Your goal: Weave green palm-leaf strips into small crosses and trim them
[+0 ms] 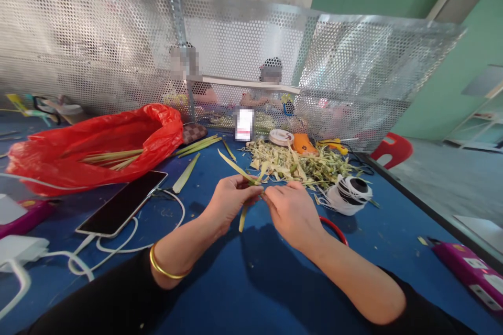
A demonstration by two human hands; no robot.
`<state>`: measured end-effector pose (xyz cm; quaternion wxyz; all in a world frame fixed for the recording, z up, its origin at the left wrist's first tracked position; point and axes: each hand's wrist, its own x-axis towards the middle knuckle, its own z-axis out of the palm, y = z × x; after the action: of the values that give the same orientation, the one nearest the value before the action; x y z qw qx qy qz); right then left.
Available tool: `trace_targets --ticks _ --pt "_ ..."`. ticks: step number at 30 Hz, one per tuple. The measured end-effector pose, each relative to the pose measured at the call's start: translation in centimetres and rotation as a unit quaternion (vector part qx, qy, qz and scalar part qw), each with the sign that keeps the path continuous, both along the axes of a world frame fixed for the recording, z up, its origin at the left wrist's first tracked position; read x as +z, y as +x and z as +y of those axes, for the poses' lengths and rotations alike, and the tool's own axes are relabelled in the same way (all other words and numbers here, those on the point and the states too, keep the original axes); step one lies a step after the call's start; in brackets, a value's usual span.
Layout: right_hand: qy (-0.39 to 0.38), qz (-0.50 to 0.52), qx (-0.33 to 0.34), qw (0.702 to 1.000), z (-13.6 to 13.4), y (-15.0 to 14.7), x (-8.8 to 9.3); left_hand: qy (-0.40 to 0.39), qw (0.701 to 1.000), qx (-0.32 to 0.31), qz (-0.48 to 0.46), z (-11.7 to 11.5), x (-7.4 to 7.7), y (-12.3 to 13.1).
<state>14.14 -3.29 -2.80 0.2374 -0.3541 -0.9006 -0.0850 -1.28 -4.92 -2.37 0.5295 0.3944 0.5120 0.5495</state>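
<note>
I can read no writing: the white label (244, 124) behind the pile of leaf scraps (302, 166) is blurred. Just in front of that pile I see the left hand (230, 200) and right hand (291, 212) meeting, both pinched tight on a thin leaf strip (234, 166). Its ends poke out above and below the left hand.

A red plastic bag (98, 138), a phone (121, 203) with its white cable (118, 247), a leaf-scrap pile (302, 165) and perhaps a cord spool (349, 193) lie on the blue desk (251, 293).
</note>
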Motion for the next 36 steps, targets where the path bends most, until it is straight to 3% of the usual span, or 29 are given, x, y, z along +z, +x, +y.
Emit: trace_targets --ticks 4,10,13,15,17,20,23,26,28,32,36 --pt "-0.011 0.007 0.004 1.000 -0.2 0.1 0.3 -0.019 0.999 0.041 -0.026 0.3 0.1 -0.1" --pt "-0.045 0.041 0.000 0.998 -0.1 0.4 0.9 -0.009 0.998 0.043 -0.034 0.8 0.2 -0.6" --pt "-0.109 0.051 -0.015 0.993 0.3 0.8 1.0 -0.016 0.998 0.038 -0.039 0.8 0.0 -0.7" --pt "-0.200 0.087 -0.013 0.976 0.9 1.0 1.0 -0.036 0.998 0.024 -0.036 0.8 0.0 -0.8" --pt "-0.330 0.173 0.004 0.928 1.6 1.1 0.7 -0.053 0.998 -0.015 -0.027 0.6 0.2 -1.0" --pt "-0.491 0.353 0.006 0.797 2.4 0.9 0.2 -0.063 0.994 -0.089 -0.016 0.4 0.5 -1.0" --pt "-0.537 0.475 0.005 0.697 2.4 0.3 -0.3 -0.072 0.990 -0.118 0.006 0.1 0.4 -0.7" --pt "-0.561 0.512 0.021 0.651 2.0 -0.2 -0.6 -0.060 0.990 -0.110 0.069 -0.1 -0.1 -0.1" --pt "-0.561 0.520 0.017 0.644 1.8 -0.4 -0.7 -0.056 0.988 -0.107 0.100 -0.2 -0.3 0.2" --pt "-0.508 0.538 0.007 0.673 1.8 -0.5 -0.8 -0.069 0.983 -0.133 0.108 -0.3 -0.4 0.4" --pt "-0.491 0.548 0.006 0.677 1.8 -0.7 -1.0 -0.063 0.981 -0.143 0.110 -0.3 -0.4 0.3"
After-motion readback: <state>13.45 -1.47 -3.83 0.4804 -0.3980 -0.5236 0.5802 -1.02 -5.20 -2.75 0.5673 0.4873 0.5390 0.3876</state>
